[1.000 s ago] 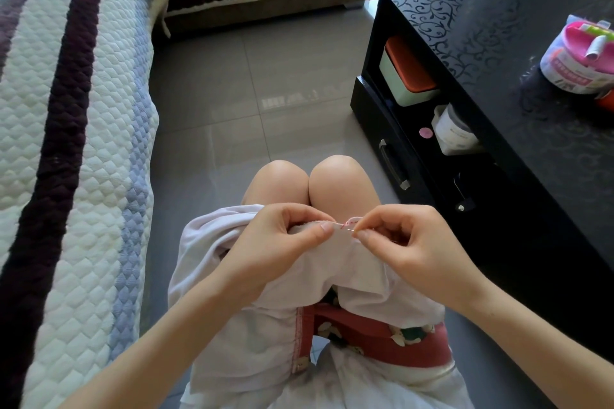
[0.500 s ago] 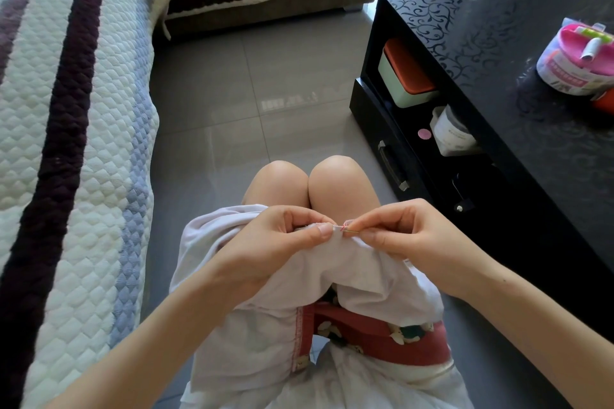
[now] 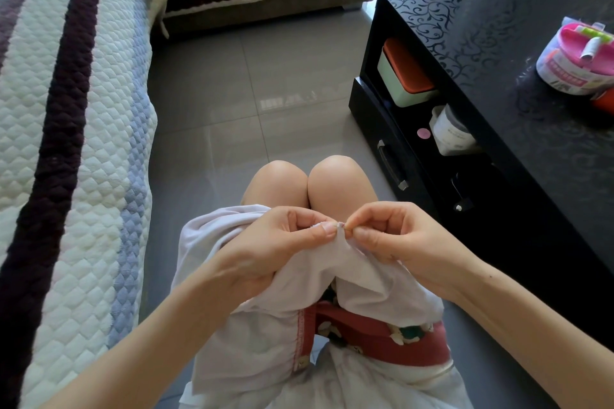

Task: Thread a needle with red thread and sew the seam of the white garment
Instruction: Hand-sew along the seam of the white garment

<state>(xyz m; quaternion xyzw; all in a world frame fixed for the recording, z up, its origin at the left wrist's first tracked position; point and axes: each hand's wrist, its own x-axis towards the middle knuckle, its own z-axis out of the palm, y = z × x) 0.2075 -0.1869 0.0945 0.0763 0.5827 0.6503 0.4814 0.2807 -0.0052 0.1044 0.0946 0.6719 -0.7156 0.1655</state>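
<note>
Above the knees (image 3: 335, 176), the left hand (image 3: 279, 252) is pinching the seam fold of the garment (image 3: 252, 352) while the right hand (image 3: 398, 239) is gripping the needle (image 3: 347, 227) at the cloth edge. A stitch is seemingly going in; next, the needle needs drawing through and pulling snug. A sofa (image 3: 83, 143) and black table (image 3: 531, 93) are flanking the tiled floor (image 3: 249, 93).

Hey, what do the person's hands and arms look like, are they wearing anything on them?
Nothing worn: the left hand and right hand show no gloves, rings or watch, and the left forearm and right forearm reach the frame's edge without any sleeve. Visible nails look short and unpainted.
</note>
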